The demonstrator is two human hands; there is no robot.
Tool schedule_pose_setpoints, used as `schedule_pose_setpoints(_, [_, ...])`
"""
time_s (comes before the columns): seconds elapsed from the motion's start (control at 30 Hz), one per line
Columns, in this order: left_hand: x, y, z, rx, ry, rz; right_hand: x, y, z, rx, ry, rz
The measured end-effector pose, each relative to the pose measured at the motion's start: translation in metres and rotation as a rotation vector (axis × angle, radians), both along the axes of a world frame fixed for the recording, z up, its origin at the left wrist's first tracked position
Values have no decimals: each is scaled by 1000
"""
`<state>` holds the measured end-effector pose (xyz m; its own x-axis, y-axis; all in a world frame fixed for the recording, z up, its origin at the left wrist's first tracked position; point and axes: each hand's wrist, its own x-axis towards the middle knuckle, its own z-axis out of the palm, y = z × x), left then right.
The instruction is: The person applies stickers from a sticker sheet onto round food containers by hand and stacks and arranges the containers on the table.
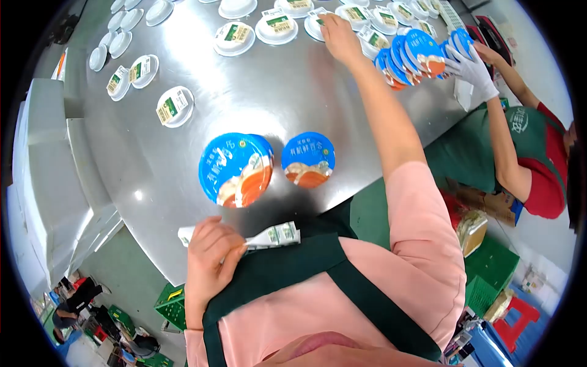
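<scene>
- The stainless-steel table (pixel 244 92) lay under the large blue-faced stack of round packs (pixel 235 171), the landmark here.
- A co-worker in a green apron (pixel 471 144) stood to the right of that stack, with a gloved hand (pixel 474 70) at more blue-faced packs (pixel 406 58), beyond it to the right.
- The person's right hand (pixel 339 37) was beyond the stack, slightly right, fingers partly bent over a labelled white tub (pixel 315 25); whether they gripped it could not be told.
- The left hand (pixel 214 251) was on the near side, fingers curled and nearly closed on a white label strip (pixel 278 235).
- A smaller-looking blue-faced pack (pixel 308 160) sat just right of the stack.
- White tubs with green-and-white labels (pixel 175 107) lay beyond it, some to the left.
- The step in hand seemed to be labelling; the next move called for a light, flat press and a separated label.
</scene>
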<state>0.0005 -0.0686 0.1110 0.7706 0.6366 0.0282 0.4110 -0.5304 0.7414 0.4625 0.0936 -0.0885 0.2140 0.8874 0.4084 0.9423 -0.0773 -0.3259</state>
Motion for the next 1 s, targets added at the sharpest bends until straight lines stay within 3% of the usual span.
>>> schedule_pose_setpoints(0.13, [1, 5, 1, -51, 47, 38, 18, 62, -41, -55, -43, -68])
schedule_pose_setpoints(0.2, [4, 6, -1, -135, 53, 115, 11, 60, -56, -67, -158, -228])
schedule_pose_setpoints(0.4, [4, 4, -1, -105, 21, 85, 11, 46, -30, -202, -138, -203])
schedule_pose_setpoints(0.47, [-1, 0, 1, -99, -5, 56, 13, 31, -31, 17, 479, 39])
schedule_pose_setpoints(0.5, [-4, -1, 2, -89, -16, 47, 2, 10, -12, -46, 909, 32])
schedule_pose_setpoints(0.53, [-5, -2, 1, -74, -30, 38, -9, -12, 3, -39, 895, 28])
schedule_pose_setpoints(0.6, [-8, -8, 0, -70, -55, 15, -30, -61, 25, 175, 2060, 114])
schedule_pose_setpoints(0.63, [-8, -9, -1, -59, -78, -10, -40, -84, 35, 188, 2048, 103])
schedule_pose_setpoints(0.7, [-6, -12, 1, -36, -120, -52, -59, -122, 54, 226, 2332, 251])
schedule_pose_setpoints(0.83, [-4, -21, 5, 8, -143, -105, -81, -176, 56, 154, 2178, 353])
schedule_pose_setpoints(0.93, [-5, -27, 9, 23, -146, -140, -90, -203, 59, -16, 2066, 216])
schedule_pose_setpoints(1.0, [-9, -30, 10, 29, -147, -148, -91, -212, 56, -50, 2213, 273])
